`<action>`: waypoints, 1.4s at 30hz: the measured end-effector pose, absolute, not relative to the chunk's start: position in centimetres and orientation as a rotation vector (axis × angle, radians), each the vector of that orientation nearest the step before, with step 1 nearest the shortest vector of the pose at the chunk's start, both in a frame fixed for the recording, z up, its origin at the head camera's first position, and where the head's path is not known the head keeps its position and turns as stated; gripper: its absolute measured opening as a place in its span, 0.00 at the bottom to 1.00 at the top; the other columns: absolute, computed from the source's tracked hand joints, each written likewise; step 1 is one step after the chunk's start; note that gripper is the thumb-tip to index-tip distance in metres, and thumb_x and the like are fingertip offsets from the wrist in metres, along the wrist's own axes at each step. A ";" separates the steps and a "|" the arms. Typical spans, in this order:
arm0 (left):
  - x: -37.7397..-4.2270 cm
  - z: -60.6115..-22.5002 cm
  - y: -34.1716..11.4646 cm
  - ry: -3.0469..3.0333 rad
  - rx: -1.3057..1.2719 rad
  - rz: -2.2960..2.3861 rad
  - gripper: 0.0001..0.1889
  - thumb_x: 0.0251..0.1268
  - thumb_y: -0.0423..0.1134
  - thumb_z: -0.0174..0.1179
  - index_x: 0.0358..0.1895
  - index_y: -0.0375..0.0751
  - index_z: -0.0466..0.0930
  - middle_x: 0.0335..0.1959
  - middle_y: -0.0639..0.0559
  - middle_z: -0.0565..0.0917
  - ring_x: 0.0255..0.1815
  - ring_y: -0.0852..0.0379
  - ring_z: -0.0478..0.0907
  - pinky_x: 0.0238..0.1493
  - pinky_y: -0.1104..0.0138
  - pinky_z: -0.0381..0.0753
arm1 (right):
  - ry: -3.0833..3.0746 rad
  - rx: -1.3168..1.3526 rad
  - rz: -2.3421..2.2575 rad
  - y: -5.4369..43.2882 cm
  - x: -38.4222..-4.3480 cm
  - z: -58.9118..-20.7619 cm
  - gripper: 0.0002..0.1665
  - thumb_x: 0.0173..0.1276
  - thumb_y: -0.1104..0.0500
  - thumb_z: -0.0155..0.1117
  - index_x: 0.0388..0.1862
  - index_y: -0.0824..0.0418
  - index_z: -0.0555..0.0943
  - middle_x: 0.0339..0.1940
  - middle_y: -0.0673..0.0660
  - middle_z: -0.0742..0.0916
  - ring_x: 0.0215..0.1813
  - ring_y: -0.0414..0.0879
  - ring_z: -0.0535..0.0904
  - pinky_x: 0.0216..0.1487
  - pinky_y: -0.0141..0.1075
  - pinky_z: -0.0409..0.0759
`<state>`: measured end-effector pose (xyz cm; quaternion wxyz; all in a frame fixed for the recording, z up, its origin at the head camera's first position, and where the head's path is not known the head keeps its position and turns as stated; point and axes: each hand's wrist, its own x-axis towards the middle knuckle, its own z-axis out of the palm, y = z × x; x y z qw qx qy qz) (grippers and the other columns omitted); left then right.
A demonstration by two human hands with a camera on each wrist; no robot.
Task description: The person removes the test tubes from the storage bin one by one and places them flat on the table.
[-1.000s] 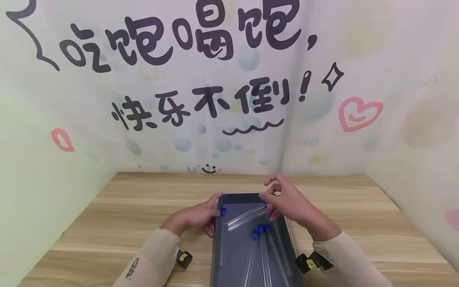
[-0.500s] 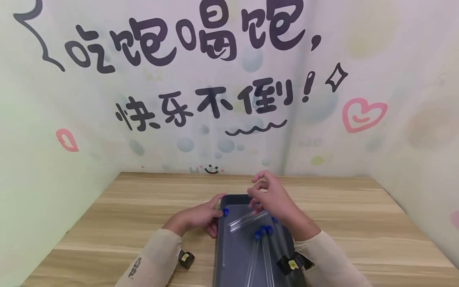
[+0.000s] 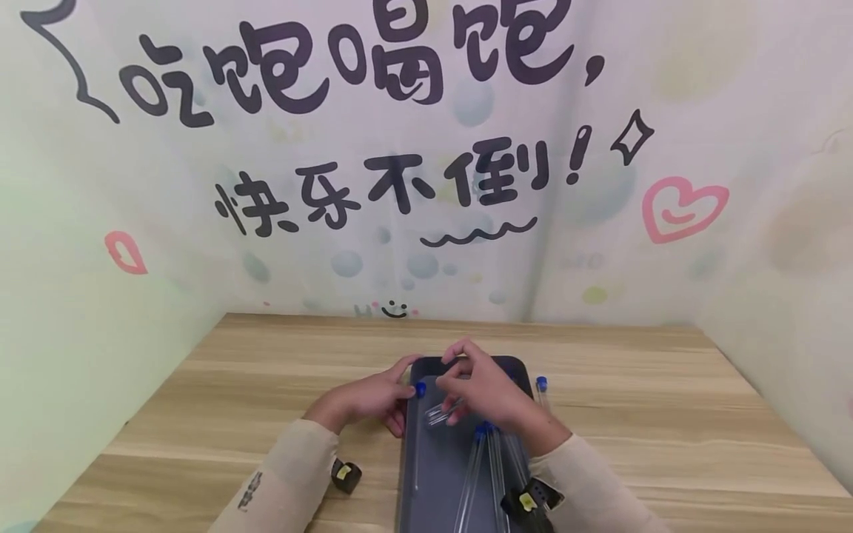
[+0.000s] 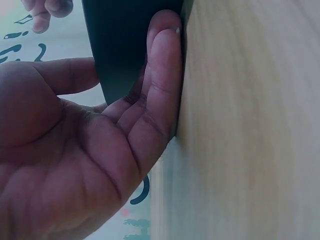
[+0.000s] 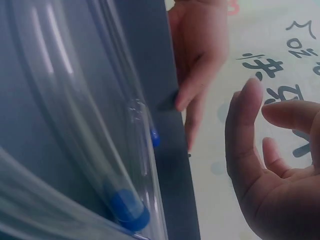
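A dark grey tray [image 3: 436, 485] lies on the wooden table. My left hand [image 3: 366, 401] grips its left wall, thumb over the rim and fingers against the outer side in the left wrist view. Clear test tubes [image 3: 469, 485] with blue caps lie inside the tray, several with caps pointing away. One capped tube [image 3: 417, 437] runs along the left wall, its cap near my left thumb. My right hand [image 3: 483, 392] hovers over the tray's far half with fingers loosely bent, holding nothing in the right wrist view. It partly hides slanted tubes [image 3: 438, 414] beneath it.
Another blue-capped tube [image 3: 543, 386] lies on the table [image 3: 640, 400] just right of the tray. A patterned cloth wall [image 3: 426, 289] stands behind the table. Black wrist cameras sit on both arms; the right one [image 3: 529, 502] covers part of the tray.
My right hand has moved left across the tray's far end and a little lower, uncovering the tube on the table at right. My left hand keeps its grip on the tray.
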<state>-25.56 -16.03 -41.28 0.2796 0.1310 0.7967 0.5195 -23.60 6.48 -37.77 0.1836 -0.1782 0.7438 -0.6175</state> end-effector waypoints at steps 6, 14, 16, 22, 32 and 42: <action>-25.5 -41.4 -16.3 2.132 0.348 1.397 0.32 0.80 0.36 0.40 0.80 0.58 0.40 0.27 0.42 0.83 0.24 0.52 0.82 0.30 0.58 0.88 | 2.060 -0.528 -1.677 6.1 -23.5 -38.5 0.19 0.73 0.64 0.58 0.58 0.62 0.64 0.45 0.69 0.82 0.29 0.50 0.86 0.31 0.45 0.88; -25.6 -41.4 -16.4 2.141 0.344 1.389 0.33 0.79 0.36 0.40 0.81 0.57 0.39 0.26 0.42 0.83 0.23 0.52 0.82 0.30 0.59 0.88 | 2.017 -0.514 -1.635 6.0 -23.7 -39.0 0.21 0.72 0.65 0.59 0.58 0.64 0.63 0.41 0.67 0.82 0.29 0.49 0.86 0.32 0.45 0.89; -25.6 -41.4 -16.4 2.143 0.340 1.387 0.34 0.79 0.36 0.40 0.81 0.57 0.39 0.26 0.42 0.83 0.23 0.52 0.82 0.30 0.59 0.87 | 1.985 -0.502 -1.630 6.0 -23.7 -39.2 0.22 0.71 0.66 0.59 0.59 0.65 0.63 0.41 0.68 0.83 0.30 0.50 0.87 0.34 0.45 0.89; -25.6 -41.5 -16.3 2.136 0.340 1.393 0.34 0.79 0.35 0.41 0.81 0.58 0.39 0.26 0.41 0.84 0.23 0.52 0.82 0.30 0.59 0.88 | 1.905 -0.486 -1.585 5.9 -23.6 -39.6 0.24 0.70 0.65 0.61 0.59 0.67 0.62 0.43 0.70 0.84 0.34 0.54 0.89 0.37 0.47 0.89; -25.7 -41.1 -16.1 2.143 0.338 1.380 0.33 0.80 0.36 0.40 0.81 0.59 0.39 0.26 0.41 0.83 0.23 0.52 0.81 0.31 0.59 0.87 | 1.864 -0.466 -1.527 6.0 -23.5 -40.0 0.22 0.71 0.65 0.61 0.59 0.65 0.63 0.45 0.69 0.84 0.38 0.56 0.89 0.38 0.45 0.89; -25.5 -41.2 -16.1 2.131 0.346 1.404 0.31 0.82 0.38 0.37 0.81 0.57 0.39 0.28 0.40 0.83 0.23 0.52 0.82 0.31 0.58 0.88 | 1.815 -0.465 -1.549 6.2 -23.6 -40.5 0.22 0.73 0.64 0.59 0.60 0.66 0.63 0.47 0.68 0.86 0.40 0.56 0.89 0.40 0.46 0.89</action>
